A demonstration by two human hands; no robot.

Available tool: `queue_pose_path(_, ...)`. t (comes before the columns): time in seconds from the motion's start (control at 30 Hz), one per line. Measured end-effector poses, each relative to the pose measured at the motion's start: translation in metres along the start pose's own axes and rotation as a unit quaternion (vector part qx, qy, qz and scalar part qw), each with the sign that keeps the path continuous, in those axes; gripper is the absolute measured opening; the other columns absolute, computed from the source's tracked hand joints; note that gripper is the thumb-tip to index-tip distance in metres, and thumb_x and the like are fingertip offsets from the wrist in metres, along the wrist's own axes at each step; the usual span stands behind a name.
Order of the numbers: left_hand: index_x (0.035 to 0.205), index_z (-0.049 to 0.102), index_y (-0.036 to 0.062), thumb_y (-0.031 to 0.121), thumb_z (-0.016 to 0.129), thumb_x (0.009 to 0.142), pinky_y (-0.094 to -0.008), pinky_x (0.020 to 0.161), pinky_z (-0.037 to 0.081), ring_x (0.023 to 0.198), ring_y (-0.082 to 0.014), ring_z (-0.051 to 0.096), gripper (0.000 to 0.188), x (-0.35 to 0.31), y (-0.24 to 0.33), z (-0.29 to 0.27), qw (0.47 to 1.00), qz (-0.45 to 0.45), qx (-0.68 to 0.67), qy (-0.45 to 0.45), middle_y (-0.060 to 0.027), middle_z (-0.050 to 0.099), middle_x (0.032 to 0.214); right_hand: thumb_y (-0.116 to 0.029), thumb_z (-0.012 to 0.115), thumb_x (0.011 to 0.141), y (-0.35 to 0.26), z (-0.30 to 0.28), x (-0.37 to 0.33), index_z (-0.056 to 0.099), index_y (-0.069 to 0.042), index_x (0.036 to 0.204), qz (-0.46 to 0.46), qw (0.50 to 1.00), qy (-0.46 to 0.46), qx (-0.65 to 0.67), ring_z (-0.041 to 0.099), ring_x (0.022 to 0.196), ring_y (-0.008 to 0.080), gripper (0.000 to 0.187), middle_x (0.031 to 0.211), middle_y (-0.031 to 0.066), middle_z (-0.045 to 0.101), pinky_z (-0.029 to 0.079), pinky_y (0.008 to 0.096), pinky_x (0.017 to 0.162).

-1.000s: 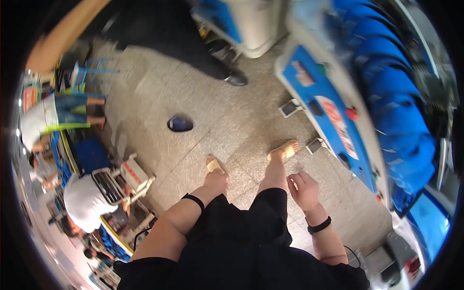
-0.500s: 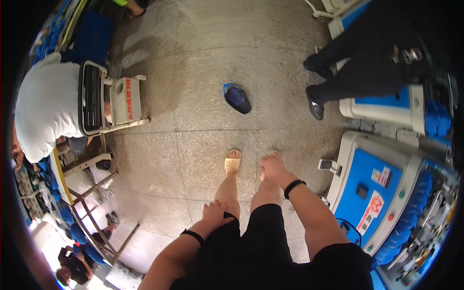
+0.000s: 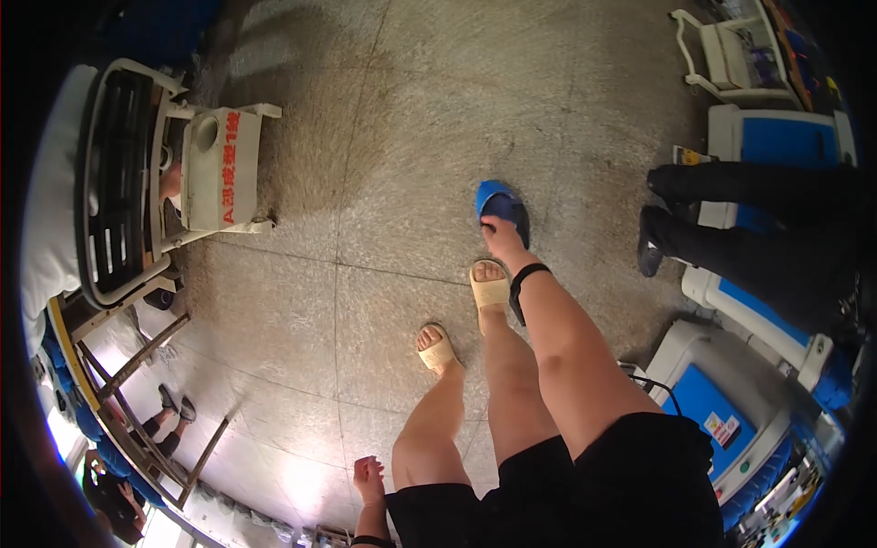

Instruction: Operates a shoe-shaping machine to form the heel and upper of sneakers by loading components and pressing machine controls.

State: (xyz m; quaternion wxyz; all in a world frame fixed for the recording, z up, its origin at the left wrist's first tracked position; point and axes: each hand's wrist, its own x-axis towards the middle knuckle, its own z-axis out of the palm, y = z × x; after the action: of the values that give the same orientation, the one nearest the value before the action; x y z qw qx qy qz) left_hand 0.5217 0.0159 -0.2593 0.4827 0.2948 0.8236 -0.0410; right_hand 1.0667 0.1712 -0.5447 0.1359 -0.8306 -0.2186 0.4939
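On the floor ahead lies a slipper-shaped item, dark navy with a bright blue end (image 3: 496, 194). My right hand (image 3: 504, 239) reaches down to it, thumb and fingers closed on its edge near the blue part. The arm and hand cover some of its near side. Off to the lower left, my left hand (image 3: 368, 477) hangs beside my knee with fingers loosely curled and nothing seen in it. Each wrist wears a black band.
My feet in tan slippers (image 3: 491, 290) stand just short of the item. A white metal chair (image 3: 233, 169) with a seated person is at left. On the right, a person in dark trousers (image 3: 722, 205) stands by blue-and-white machines (image 3: 713, 402). A metal frame (image 3: 119, 384) stands lower left.
My right hand has reached forward and taken hold of the dark blue item. My left hand has come off my thigh and swung to the left. My right foot has stepped forward.
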Motion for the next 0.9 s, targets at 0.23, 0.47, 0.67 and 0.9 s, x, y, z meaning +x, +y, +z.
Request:
queue_pose_path(0.23, 0.110, 0.061, 0.0103, 0.030, 0.063, 0.093, -0.0286, 0.063, 0.050, 0.081, -0.0161, 0.068, 0.026, 0.031, 0.003, -0.008, 0.994, -0.106, 0.037, -0.014, -0.0063, 0.068, 0.094, -0.029, 0.051, 0.101, -0.037, 0.010, 0.064, 0.048, -0.017, 0.139, 0.176, 0.871, -0.011, 0.459, 0.064, 0.094, 0.0224, 0.040, 0.121, 0.0059, 0.058, 0.057, 0.0379, 0.082)
queue_pose_path(0.47, 0.110, 0.062, 0.0065, 0.025, 0.060, 0.095, -0.0288, 0.069, 0.050, 0.086, -0.0158, 0.067, 0.023, 0.030, 0.103, -0.008, 0.992, 0.077, 0.086, -0.053, -0.0074, 0.069, 0.095, -0.039, 0.058, 0.097, -0.019, -0.040, -0.039, 0.060, -0.010, 0.113, 0.097, 0.644, 0.009, 0.759, 0.065, 0.090, 0.0163, 0.033, 0.098, 0.0005, 0.062, 0.055, 0.0340, 0.085)
queue_pose_path(0.67, 0.114, 0.059, 0.0022, 0.012, 0.063, 0.093, -0.0294, 0.084, 0.052, 0.094, -0.0152, 0.064, 0.023, -0.099, 0.283, 0.054, 0.931, 0.233, 0.016, -0.282, -0.0084, 0.066, 0.104, -0.051, 0.044, 0.100, -0.093, -0.169, -0.303, 0.057, -0.013, 0.121, 0.049, 0.561, -0.029, 0.826, 0.058, 0.110, 0.0191, 0.045, 0.114, 0.0028, 0.062, 0.048, 0.0389, 0.098)
queue_pose_path(0.9, 0.134, 0.041, 0.0076, 0.012, 0.061, 0.096, -0.0352, 0.089, 0.052, 0.113, -0.0183, 0.057, 0.043, -0.304, 0.332, 0.106, 0.728, 0.344, 0.097, -0.586, -0.0108, 0.056, 0.126, -0.044, 0.031, 0.104, -0.073, -0.196, -0.544, 0.052, -0.012, 0.131, -0.263, 0.505, -0.021, 0.822, 0.051, 0.123, 0.0213, 0.046, 0.126, 0.0028, 0.058, 0.036, 0.0427, 0.109)
